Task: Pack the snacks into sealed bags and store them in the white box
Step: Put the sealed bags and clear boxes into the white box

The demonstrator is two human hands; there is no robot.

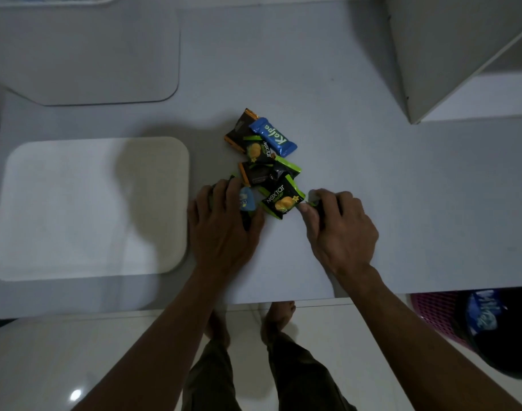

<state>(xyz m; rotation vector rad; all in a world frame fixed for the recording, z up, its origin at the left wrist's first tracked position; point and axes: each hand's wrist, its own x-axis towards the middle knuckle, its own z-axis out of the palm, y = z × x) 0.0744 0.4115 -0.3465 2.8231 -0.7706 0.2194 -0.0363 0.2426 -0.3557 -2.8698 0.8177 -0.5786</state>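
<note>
While you gather the snacks, your left hand sits at seven o'clock of the pile, fingers curled over a light blue packet and a dark green-edged one beneath it, so that grip is grasping packets. Just beside it at six o'clock lies the Nextar packet, loose on the surface. At five o'clock your right hand pinches the green edge of another dark packet between thumb and fingers. The rest of the heap runs toward twelve o'clock, ending at the blue Kalpa bar lying across a brown and orange wrapper.

I see no sealed bag anywhere, so you risk filling both hands with nothing ready to receive them. The slick wrappers overlap; dragging one could scatter its neighbours, and your hands work near the front edge, where a nudged packet may drop to the floor. The dim light makes a stray dark wrapper easy to miss.

At nine o'clock lies the white box, or perhaps its lid; I cannot tell which. A second pale tray sits at eleven o'clock, a white cabinet at two. Past the surface edge at four o'clock stands a pink basket.
</note>
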